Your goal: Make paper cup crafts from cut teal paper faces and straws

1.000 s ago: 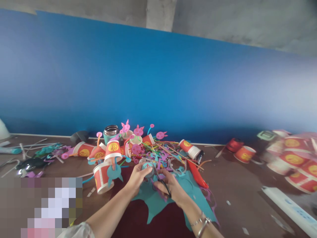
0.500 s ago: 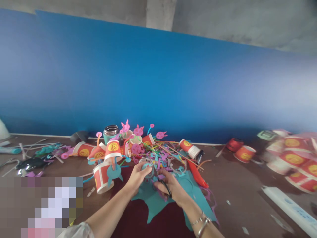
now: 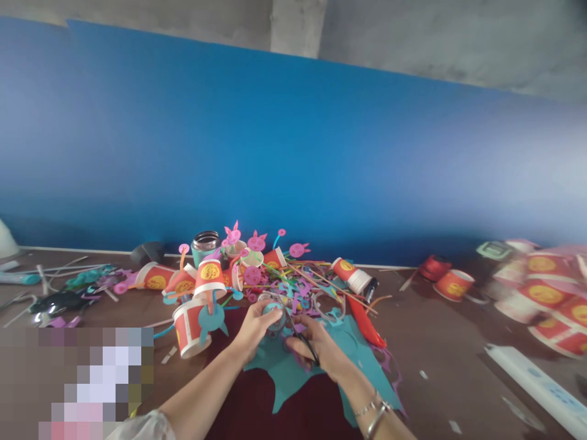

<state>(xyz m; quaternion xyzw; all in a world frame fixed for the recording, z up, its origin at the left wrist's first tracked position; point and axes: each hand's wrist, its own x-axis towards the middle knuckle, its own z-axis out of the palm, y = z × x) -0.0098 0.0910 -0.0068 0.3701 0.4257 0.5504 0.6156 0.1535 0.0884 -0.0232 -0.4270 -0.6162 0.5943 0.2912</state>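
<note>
My left hand (image 3: 258,324) pinches a small round blue paper piece (image 3: 272,311) between thumb and fingers. Black-handled scissors (image 3: 306,346) are gripped in my right hand (image 3: 316,348), their blades lying against the right edge of the round piece. How far the blades are apart is too small to tell. Under both hands spreads a large sheet of teal paper (image 3: 287,379) with jagged cut edges. Just left of my left hand, a red paper cup (image 3: 186,327) leans with a blue paper cutout (image 3: 211,318) on it.
Behind my hands lies a heap of purple paper scraps, straws and pink paper animal faces (image 3: 257,241). A metal-rimmed flask (image 3: 205,243) stands behind the cups. On the right are a red pouch (image 3: 367,324), stacked red cups (image 3: 543,293) and a white power strip (image 3: 536,385). A blue partition (image 3: 293,159) closes the back.
Almost nothing differs. My hands, the round piece and the scissors stay in the same place, with only a very slight shift at the right fingers.
</note>
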